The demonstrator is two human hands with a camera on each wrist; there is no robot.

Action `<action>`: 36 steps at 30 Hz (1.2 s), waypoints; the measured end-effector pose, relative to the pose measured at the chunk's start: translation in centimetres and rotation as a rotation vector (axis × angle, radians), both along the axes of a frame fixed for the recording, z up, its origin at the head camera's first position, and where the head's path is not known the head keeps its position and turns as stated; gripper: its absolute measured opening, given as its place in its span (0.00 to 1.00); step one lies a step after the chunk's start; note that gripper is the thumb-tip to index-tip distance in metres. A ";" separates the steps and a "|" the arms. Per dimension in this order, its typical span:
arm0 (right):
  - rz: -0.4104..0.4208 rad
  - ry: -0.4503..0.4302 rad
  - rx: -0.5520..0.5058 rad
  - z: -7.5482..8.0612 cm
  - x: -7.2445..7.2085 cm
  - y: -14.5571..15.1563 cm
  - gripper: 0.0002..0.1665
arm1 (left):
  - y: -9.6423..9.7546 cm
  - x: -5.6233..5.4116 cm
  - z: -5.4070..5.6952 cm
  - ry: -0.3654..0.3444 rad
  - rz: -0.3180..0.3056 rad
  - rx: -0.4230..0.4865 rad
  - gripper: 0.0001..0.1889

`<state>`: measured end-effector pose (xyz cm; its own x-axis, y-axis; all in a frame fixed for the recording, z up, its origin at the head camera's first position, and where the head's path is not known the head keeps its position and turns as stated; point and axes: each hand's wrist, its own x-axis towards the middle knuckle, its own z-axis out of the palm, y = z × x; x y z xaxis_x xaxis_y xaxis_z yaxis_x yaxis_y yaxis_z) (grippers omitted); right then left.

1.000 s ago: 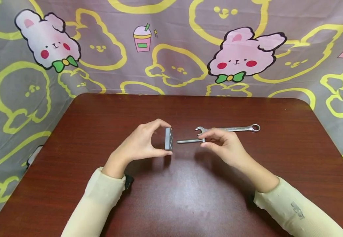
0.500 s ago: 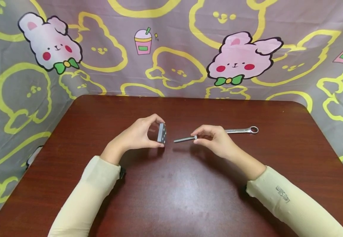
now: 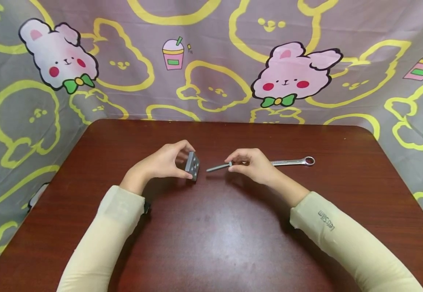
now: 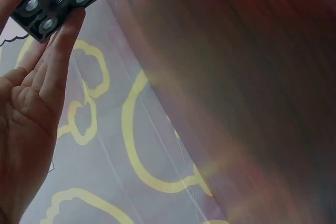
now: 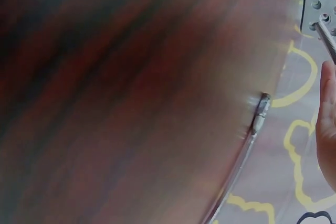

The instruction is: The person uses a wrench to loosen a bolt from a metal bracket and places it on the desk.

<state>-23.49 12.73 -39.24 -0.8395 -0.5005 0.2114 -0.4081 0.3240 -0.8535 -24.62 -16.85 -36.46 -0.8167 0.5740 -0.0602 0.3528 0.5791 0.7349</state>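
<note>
My left hand (image 3: 160,164) grips a small grey rectangular block (image 3: 191,167) by its edges, between thumb and fingers, above the table. In the left wrist view several holes show in the face of the block (image 4: 60,4), and the middle one looks threaded. To the right, my right hand (image 3: 253,165) pinches a long metal bolt (image 3: 217,167) at its head. The bolt's free end points at the holed face, with a small gap between them in the head view. Behind the right hand lies a combination wrench (image 3: 289,162), its open end hidden by that hand.
The dark reddish-brown table (image 3: 211,243) spreads under both hands. A patterned cloth (image 3: 211,48) hangs along its back and sides. In the right wrist view the wrench (image 5: 236,166) lies along the table.
Both hands have moved left and slightly away, with the block and bolt in them. The block has turned to show more of its holed face, and the bolt's head end has risen.
</note>
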 end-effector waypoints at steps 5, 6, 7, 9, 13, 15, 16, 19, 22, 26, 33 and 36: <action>0.011 -0.011 0.003 -0.4 -0.3 -0.3 0.11 | -0.4 -0.2 -0.3 -0.026 0.003 -0.016 0.35; 0.015 -0.014 0.004 -0.5 -0.3 -0.4 0.11 | -0.5 -0.3 -0.3 -0.027 0.002 -0.015 0.35; 0.021 -0.017 0.004 -0.5 -0.4 -0.5 0.11 | -0.6 -0.3 -0.3 -0.028 0.003 -0.016 0.35; 0.031 -0.020 0.010 -0.6 -0.5 -0.8 0.11 | -0.7 -0.4 -0.4 -0.030 0.005 -0.018 0.35; 0.040 -0.023 0.034 -0.6 -0.7 -1.1 0.12 | -0.9 -0.7 -0.5 -0.036 0.003 -0.010 0.35; 0.042 -0.018 0.047 -0.7 -0.8 -1.2 0.12 | -1.0 -0.9 -0.7 -0.043 0.003 0.001 0.34; 0.045 -0.018 0.050 -0.7 -0.8 -1.2 0.12 | -1.0 -1.0 -0.7 -0.049 0.004 0.007 0.34; 0.056 -0.020 0.060 -0.8 -0.9 -1.4 0.11 | -1.1 -1.2 -1.0 -0.073 0.008 0.017 0.34; 0.070 -0.024 0.064 -0.9 -1.0 -1.5 0.11 | -1.3 -1.4 -1.1 -0.097 0.007 0.027 0.34; 0.074 -0.029 0.070 -1.0 -1.1 -1.6 0.11 | -1.7 -1.5 -1.1 -0.111 0.006 0.039 0.34; 0.075 -0.052 0.100 -1.1 -1.2 -1.6 0.13 | -2.6 -1.7 -1.2 -0.009 -0.003 -0.058 0.34; 0.076 -0.072 0.121 -1.1 -1.3 -1.7 0.14 | -3.0 -1.7 -1.3 0.050 0.004 -0.127 0.33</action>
<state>-24.77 11.03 -40.32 -0.8088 -0.5817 0.0865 -0.3746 0.3963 -0.8382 -26.37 -19.83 -37.72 -0.8226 0.5612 -0.0913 0.3847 0.6675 0.6375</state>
